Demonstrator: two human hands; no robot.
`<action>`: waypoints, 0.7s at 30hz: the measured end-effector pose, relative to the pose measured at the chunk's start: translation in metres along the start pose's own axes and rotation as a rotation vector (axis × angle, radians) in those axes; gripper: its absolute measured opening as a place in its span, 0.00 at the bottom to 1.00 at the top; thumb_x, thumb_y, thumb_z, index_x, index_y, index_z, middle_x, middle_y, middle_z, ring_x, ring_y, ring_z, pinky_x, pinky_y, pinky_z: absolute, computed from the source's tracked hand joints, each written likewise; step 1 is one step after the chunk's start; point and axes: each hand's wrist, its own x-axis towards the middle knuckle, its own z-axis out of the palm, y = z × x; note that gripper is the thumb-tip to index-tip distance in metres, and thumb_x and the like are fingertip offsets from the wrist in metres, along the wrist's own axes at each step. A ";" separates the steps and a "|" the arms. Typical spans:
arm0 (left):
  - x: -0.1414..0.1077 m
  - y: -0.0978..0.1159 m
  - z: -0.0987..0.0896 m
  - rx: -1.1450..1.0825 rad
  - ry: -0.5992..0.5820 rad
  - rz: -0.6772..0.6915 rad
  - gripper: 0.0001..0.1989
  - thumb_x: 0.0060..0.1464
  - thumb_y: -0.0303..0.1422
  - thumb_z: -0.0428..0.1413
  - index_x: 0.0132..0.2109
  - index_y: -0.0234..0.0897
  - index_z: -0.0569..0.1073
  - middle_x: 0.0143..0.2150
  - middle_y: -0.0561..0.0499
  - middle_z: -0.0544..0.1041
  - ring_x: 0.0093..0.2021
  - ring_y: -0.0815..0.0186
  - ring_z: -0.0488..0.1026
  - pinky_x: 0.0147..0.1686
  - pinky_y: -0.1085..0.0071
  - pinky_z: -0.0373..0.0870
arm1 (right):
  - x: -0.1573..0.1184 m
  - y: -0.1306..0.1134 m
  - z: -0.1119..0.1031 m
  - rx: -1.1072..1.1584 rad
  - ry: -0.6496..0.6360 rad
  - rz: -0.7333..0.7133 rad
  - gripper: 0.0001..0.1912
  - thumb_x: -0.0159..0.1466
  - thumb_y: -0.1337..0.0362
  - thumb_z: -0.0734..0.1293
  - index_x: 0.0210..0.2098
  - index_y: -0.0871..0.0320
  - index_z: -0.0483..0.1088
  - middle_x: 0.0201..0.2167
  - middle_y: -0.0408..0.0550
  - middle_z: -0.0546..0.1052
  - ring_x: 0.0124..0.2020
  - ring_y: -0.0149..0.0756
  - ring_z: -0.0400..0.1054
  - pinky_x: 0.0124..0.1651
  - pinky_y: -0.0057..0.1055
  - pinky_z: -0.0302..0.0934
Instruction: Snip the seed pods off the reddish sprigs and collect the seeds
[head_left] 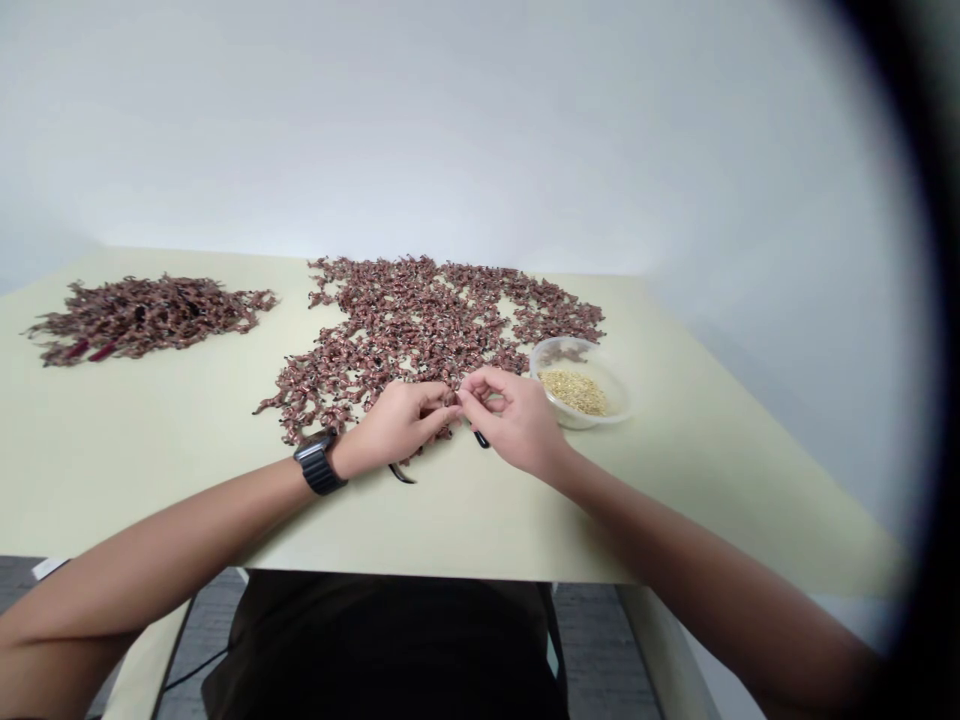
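My left hand (409, 420), with a dark watch (320, 462) at its wrist, is closed on a small brown figure (451, 398), mostly covered by the fingers. Fingertip to fingertip with it, my right hand (514, 415) is closed in a pinch. Whatever lies in that pinch is too small to make out. Below the hands, a dark curved piece (402, 474) rests on the table, and a black tip (481, 438) shows under my right hand. Many small shiny brown figures (420, 320), perhaps horse-shaped, spread out just beyond both hands.
Right of my right hand stands a clear round plastic bowl (624, 412) holding tiny gold-coloured pieces (574, 391). A second heap of brown figures (157, 315), with some dark red bits, lies at the left. The pale yellow table (712, 480) meets a white wall behind.
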 end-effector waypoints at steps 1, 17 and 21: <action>0.000 0.000 0.000 0.013 0.008 0.012 0.15 0.66 0.41 0.54 0.34 0.35 0.72 0.24 0.55 0.75 0.22 0.73 0.69 0.26 0.78 0.60 | 0.000 0.000 0.000 -0.003 0.002 -0.003 0.08 0.67 0.59 0.65 0.36 0.55 0.72 0.29 0.45 0.75 0.28 0.34 0.70 0.31 0.30 0.66; -0.002 -0.014 0.006 0.396 0.047 0.137 0.13 0.69 0.37 0.48 0.36 0.36 0.68 0.26 0.53 0.71 0.24 0.70 0.65 0.27 0.73 0.54 | -0.003 -0.003 0.004 0.008 0.026 0.011 0.08 0.67 0.59 0.66 0.34 0.55 0.72 0.26 0.43 0.74 0.25 0.32 0.68 0.30 0.30 0.63; -0.002 -0.020 0.005 0.530 0.076 0.252 0.15 0.71 0.38 0.45 0.37 0.37 0.68 0.26 0.52 0.69 0.26 0.68 0.66 0.28 0.72 0.54 | 0.003 0.003 0.001 0.350 -0.144 0.190 0.12 0.66 0.54 0.68 0.35 0.57 0.71 0.24 0.40 0.73 0.20 0.30 0.69 0.26 0.28 0.62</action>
